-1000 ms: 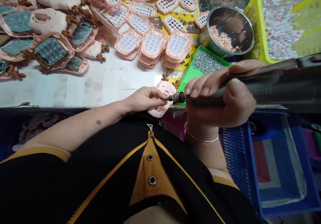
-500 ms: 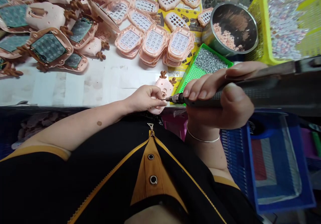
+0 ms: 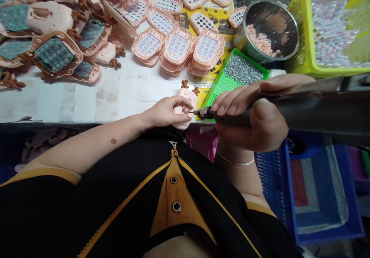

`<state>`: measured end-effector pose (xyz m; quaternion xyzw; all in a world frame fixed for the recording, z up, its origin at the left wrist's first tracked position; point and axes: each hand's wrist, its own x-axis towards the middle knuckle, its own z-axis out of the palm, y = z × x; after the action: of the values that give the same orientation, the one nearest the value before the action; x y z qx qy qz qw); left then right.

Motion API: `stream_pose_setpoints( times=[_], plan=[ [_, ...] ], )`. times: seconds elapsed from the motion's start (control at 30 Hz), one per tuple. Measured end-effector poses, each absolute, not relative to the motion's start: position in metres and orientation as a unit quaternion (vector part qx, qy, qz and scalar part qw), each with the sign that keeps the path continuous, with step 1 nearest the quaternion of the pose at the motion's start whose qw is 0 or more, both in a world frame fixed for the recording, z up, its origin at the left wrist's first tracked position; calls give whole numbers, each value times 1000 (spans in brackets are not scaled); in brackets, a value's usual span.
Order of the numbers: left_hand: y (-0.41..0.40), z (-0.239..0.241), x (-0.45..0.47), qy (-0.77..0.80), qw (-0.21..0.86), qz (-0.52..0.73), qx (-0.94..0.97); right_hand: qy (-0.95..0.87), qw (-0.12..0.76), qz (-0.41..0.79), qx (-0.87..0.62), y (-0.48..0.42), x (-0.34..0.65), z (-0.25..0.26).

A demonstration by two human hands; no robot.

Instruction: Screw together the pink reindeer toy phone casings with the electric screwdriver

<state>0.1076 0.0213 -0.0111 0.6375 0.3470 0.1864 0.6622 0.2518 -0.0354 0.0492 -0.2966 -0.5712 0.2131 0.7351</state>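
My left hand [image 3: 166, 111] is closed around a pink toy shell with brown antlers [image 3: 186, 96], holding it on the edge of the white table [image 3: 115, 92]. My right hand [image 3: 254, 111] grips a dark electric screwdriver [image 3: 289, 108] lying nearly level. Its metal bit [image 3: 199, 112] touches the right side of the shell, just beside my left fingertips.
A green tray of small screws [image 3: 239, 71] lies behind the tool. A metal bowl of pink buttons [image 3: 267, 30] and a yellow basket [image 3: 332, 27] stand at the back right. Pink keypad shells [image 3: 176, 48] and shells with green circuit boards [image 3: 54, 54] are piled at the back. A blue crate [image 3: 318, 188] sits below right.
The pink shell has tilted up a little and my left fingers have wrapped further over it. The screwdriver bit stays against the shell. The view has shifted slightly.
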Motion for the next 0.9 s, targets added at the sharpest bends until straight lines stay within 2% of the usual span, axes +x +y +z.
stream_pose_setpoints(
  times=[0.2, 0.47, 0.9],
  plan=[
    [20, -14, 108, 407, 696, 248, 537, -569, 734, 207, -309, -47, 255, 57],
    [19, -11, 110, 415, 759, 261, 428, -546, 756, 223, -285, -45, 253, 48],
    [19, -9, 108, 390, 794, 261, 386, -527, 765, 222, -295, -38, 255, 36]
  ],
)
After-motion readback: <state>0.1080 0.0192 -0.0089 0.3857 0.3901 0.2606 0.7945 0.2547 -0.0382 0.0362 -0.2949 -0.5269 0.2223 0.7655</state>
